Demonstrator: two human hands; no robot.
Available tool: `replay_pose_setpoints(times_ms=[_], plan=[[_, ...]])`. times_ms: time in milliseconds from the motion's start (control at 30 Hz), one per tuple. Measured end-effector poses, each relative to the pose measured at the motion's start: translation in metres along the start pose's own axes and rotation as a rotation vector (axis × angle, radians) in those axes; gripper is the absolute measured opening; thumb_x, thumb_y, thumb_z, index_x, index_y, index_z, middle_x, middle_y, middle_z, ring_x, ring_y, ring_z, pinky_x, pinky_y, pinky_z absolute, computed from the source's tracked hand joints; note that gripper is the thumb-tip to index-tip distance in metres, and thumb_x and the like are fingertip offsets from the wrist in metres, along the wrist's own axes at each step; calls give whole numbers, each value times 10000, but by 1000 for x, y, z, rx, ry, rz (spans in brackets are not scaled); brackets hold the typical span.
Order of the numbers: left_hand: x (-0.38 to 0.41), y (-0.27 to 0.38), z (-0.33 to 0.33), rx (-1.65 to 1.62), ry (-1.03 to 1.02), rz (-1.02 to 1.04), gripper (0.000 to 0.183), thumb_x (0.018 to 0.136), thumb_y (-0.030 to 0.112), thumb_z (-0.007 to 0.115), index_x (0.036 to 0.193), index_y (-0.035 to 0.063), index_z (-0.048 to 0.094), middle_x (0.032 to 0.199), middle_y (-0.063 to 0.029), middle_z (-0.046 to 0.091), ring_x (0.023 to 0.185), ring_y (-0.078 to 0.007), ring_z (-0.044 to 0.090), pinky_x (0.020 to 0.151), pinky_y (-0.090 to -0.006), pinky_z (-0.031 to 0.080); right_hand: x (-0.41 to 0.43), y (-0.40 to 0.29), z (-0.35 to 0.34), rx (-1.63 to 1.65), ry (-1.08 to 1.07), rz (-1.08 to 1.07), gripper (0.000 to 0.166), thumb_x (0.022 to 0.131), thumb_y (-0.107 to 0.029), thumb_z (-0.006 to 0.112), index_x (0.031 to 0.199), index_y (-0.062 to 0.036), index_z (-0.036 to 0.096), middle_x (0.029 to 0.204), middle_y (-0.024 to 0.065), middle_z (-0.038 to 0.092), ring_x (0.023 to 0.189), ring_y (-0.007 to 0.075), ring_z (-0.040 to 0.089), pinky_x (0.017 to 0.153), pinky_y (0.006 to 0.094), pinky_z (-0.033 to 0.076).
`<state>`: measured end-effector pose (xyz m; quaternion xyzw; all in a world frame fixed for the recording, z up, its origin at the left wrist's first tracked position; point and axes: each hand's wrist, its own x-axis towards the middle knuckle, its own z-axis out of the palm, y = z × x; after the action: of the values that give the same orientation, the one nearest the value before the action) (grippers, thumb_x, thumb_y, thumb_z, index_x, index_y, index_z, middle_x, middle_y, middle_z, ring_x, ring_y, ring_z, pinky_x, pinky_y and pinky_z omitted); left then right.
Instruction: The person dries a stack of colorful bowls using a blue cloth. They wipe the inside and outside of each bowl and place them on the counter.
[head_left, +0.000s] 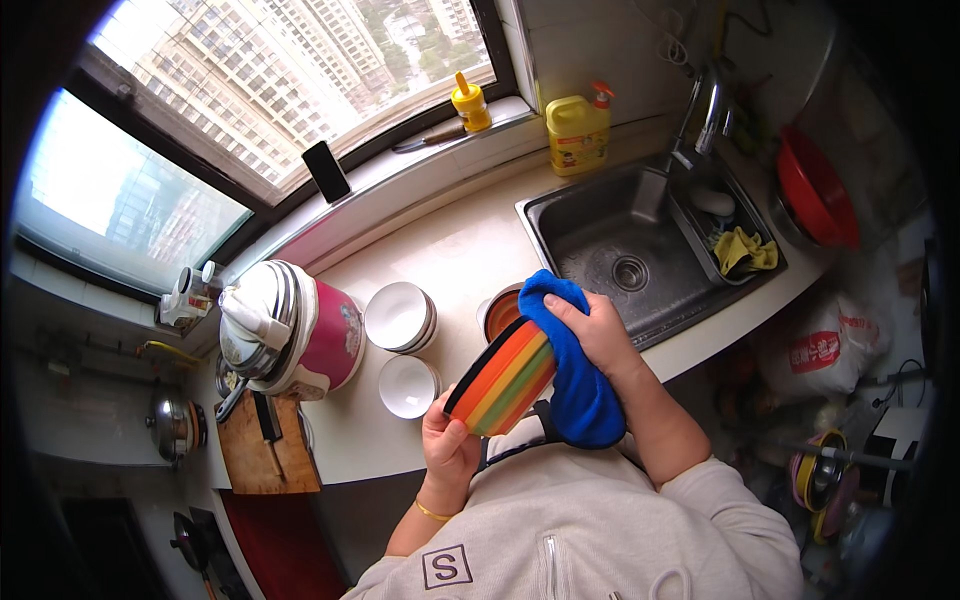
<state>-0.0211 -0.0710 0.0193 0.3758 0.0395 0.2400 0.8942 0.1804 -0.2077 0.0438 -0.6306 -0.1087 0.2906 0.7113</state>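
A bowl with orange, yellow and green stripes (506, 382) is tilted on its side in front of my body. The fingers of my left hand (450, 439) grip its lower left rim. My right hand (592, 326) holds a blue cloth (581, 397) against the bowl's upper right side; the cloth's end hangs down. Partly behind the striped bowl, an orange-lined bowl (501, 315) rests on the counter. Two stacks of white bowls stand to the left, one farther back (397, 316) and one nearer (407, 386).
A steel sink (630, 330) is set in the counter at right, with a yellow cloth (742, 251) in its side basin. A yellow soap jug (577, 139) stands behind. At left are a pink rice cooker (334, 337) and a wooden cutting board (255, 457) bearing a cleaver.
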Motion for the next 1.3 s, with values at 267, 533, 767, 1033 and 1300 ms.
replay_pose_setpoints(times_ms=[267,533,767,1033,1300], plan=[[10,13,10,250,-76,158,226,794,232,761,759,78,599,804,-17,595,929,-185,503,1078,-405,284,-17,-26,-2,156,61,-171,231,914,-223,661,1037,-28,648,867,11,654,790,74,598,718,217,498],[16,14,10,477,-117,215,309,766,258,778,653,107,533,694,14,533,844,-178,470,1150,-446,209,-47,-57,11,-310,-54,-664,210,838,-144,733,857,37,629,991,141,603,800,163,609,691,304,496],[12,21,11,333,-103,206,292,737,255,788,687,78,562,720,-1,554,836,-170,480,1145,-442,213,-17,-24,6,-79,-49,-269,266,900,-219,673,1028,9,626,870,62,664,793,109,604,731,265,503],[-7,8,-1,-100,72,-1,364,912,209,640,1229,44,575,1256,-113,596,1202,-265,543,1055,-446,394,-9,-7,7,-70,101,-245,241,903,-225,672,971,2,631,901,59,636,785,115,588,733,266,489],[-1,-3,23,-18,187,25,372,915,222,635,1240,55,566,1280,-105,589,1201,-251,545,1060,-426,392,-53,-47,26,-550,-26,-886,328,660,-130,813,863,37,617,1050,210,570,890,335,598,764,394,497]])
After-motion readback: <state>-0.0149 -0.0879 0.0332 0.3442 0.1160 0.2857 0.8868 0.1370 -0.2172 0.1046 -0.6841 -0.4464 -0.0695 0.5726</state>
